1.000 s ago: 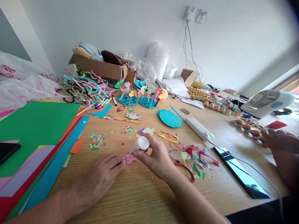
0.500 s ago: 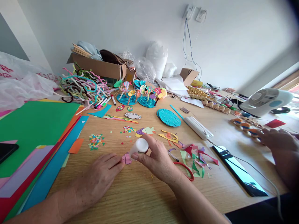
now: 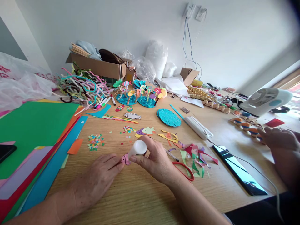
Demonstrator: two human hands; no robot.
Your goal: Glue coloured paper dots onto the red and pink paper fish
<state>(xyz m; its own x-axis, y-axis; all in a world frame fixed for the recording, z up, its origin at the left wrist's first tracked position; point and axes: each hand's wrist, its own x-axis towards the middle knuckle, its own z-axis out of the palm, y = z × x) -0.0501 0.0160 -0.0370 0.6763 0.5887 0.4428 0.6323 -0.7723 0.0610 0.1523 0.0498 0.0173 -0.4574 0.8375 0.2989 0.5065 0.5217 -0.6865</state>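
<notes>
A small pink paper fish lies on the wooden table, its left end under the fingertips of my left hand. That hand rests with its fingers stretched out and side by side; the thumb is hidden. My right hand is wrapped round a white glue bottle, held bottom up and tilted over the fish's right side. The bottle's nozzle is hidden behind the bottle and fingers. Beyond my hands lie purple and pale green paper fish, coloured paper dots and a heap of small paper bits.
Coloured paper sheets cover the left side. Paper scraps, red-handled scissors and a dark phone lie to the right. Blue discs and pipe cleaners sit farther back. Another person's hand is at far right.
The glue bottle in my right hand has shifted slightly left and down, closer over the pink fish. My left hand stays in place. The view has moved a little.
</notes>
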